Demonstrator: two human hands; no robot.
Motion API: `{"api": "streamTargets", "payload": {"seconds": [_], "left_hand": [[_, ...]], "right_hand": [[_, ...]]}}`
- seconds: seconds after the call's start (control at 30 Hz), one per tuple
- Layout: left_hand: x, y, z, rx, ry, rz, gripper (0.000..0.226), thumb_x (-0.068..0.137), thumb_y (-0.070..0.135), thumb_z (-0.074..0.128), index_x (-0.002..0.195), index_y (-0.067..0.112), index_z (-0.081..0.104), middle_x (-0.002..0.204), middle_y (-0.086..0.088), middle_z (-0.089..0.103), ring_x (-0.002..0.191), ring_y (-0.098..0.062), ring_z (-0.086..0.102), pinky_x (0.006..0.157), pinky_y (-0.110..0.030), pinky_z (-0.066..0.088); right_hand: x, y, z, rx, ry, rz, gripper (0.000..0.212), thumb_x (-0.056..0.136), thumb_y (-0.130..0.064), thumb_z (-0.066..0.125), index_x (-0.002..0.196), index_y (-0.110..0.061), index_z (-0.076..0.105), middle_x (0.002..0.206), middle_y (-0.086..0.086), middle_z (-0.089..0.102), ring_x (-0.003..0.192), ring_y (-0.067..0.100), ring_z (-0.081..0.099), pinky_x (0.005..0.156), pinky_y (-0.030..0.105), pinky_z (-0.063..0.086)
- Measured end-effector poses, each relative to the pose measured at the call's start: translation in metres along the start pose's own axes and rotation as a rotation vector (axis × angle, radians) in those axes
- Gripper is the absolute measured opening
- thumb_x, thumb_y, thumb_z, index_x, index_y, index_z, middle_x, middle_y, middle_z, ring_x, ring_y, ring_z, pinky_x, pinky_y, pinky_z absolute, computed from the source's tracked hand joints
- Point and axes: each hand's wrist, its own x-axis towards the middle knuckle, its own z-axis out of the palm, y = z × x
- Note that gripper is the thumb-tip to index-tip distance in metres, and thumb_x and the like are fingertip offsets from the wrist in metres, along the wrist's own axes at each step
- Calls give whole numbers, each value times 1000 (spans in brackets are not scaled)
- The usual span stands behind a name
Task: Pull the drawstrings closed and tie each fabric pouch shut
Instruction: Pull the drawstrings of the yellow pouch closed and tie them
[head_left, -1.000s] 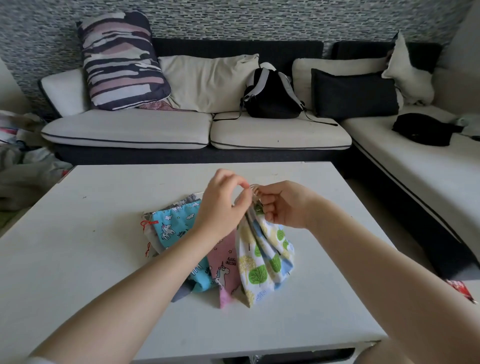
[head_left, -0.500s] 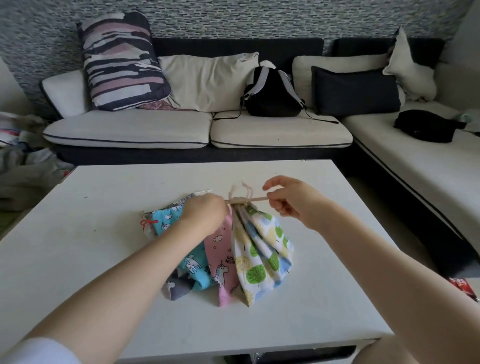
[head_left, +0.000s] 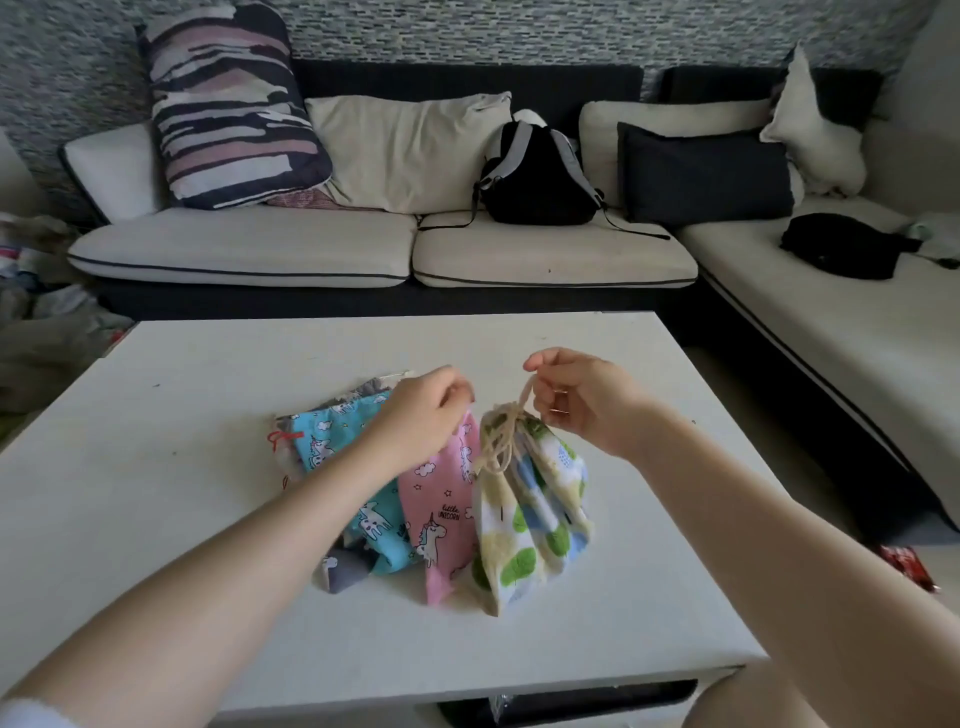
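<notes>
Several drawstring pouches lie fanned on the white table (head_left: 208, 519). The tree-print pouch (head_left: 535, 519) is on the right, its mouth gathered shut with a beige drawstring (head_left: 504, 441) knotted around the neck. My right hand (head_left: 587, 400) pinches one end of that drawstring and holds it up above the knot. My left hand (head_left: 421, 415) hovers with curled fingers over the top of the pink unicorn pouch (head_left: 441, 499); whether it holds anything is hidden. A blue unicorn pouch (head_left: 332, 441) and a grey pouch (head_left: 343, 571) lie under my left forearm.
Behind the table stands a corner sofa (head_left: 260, 249) with cushions, a black backpack (head_left: 540, 176) and a black bag (head_left: 841, 244). A pile of clothes (head_left: 36, 312) sits at the left. A red packet (head_left: 909, 566) lies on the floor at the right.
The drawstring was pulled taut sideways between both hands. Now my left hand has come off it and moved left, and my right hand lifts one end upward. The loops hang loose.
</notes>
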Motion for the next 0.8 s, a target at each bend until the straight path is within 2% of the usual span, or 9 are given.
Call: {"api": "streamTargets", "payload": {"seconds": [0.07, 0.13, 0.27, 0.43, 0.53, 0.6, 0.67, 0.73, 0.8], "left_hand": [[-3, 16, 5, -35, 20, 59, 30, 91, 43, 46, 92, 15, 57, 70, 4, 58, 61, -14, 55, 63, -32, 45], [-3, 22, 14, 147, -13, 43, 43, 81, 58, 53, 93, 16, 53, 81, 7, 56, 72, -13, 55, 65, -32, 45], [1, 14, 28, 407, 48, 87, 33, 87, 41, 57, 98, 10, 52, 88, -4, 59, 77, -24, 57, 58, -30, 36], [7, -3, 22, 235, 25, 23, 27, 96, 29, 43, 86, 10, 59, 65, -2, 56, 60, -24, 56, 54, -32, 39], [11, -10, 11, 166, 30, -30, 31, 95, 24, 44, 76, 5, 60, 64, -5, 59, 58, -22, 53, 53, -29, 37], [9, -9, 7, -48, 12, -101, 30, 93, 25, 48, 76, 3, 60, 64, -2, 57, 57, -15, 51, 53, -25, 38], [7, -7, 8, -444, -29, -173, 29, 92, 25, 51, 71, 6, 56, 64, 0, 52, 56, -11, 48, 51, -19, 37], [7, -6, 10, -825, -67, -210, 28, 93, 25, 51, 70, 10, 54, 65, 0, 49, 56, -10, 45, 50, -18, 33], [7, -5, 10, -1166, -112, -243, 28, 92, 28, 48, 79, 7, 59, 64, 0, 51, 52, -6, 40, 46, -18, 28]], "right_hand": [[0, -1, 2, 53, -23, -27, 27, 94, 0, 35, 81, -14, 54, 48, -2, 49, 47, 11, 46, 48, 18, 40], [0, -1, 6, 59, -47, -35, 27, 95, -1, 34, 82, -14, 55, 49, -2, 50, 49, 11, 47, 50, 19, 41], [-1, 1, 8, 63, -55, -33, 26, 95, -3, 36, 82, -15, 55, 49, -2, 49, 52, 13, 47, 59, 24, 38], [0, 3, 0, 30, -37, -62, 24, 96, -4, 38, 85, -15, 57, 52, -2, 50, 54, 13, 47, 58, 22, 44], [-1, 7, -5, -289, 13, -107, 23, 94, -3, 43, 90, -16, 61, 57, 0, 58, 54, 12, 53, 60, 20, 48], [-3, 8, -7, -774, 71, -169, 20, 93, -7, 47, 88, -16, 64, 63, -1, 64, 61, 13, 60, 61, 17, 47], [-3, 7, -8, -1159, 89, -184, 17, 91, -13, 49, 81, -13, 63, 66, -2, 67, 66, 13, 64, 60, 17, 45], [-3, 8, -6, -1181, 136, -157, 20, 90, -17, 51, 75, -11, 62, 64, -3, 66, 61, 10, 62, 57, 17, 43], [-2, 8, -3, -837, 207, -132, 20, 90, -16, 52, 74, -10, 63, 66, -1, 64, 56, 9, 55, 53, 17, 39]]}}
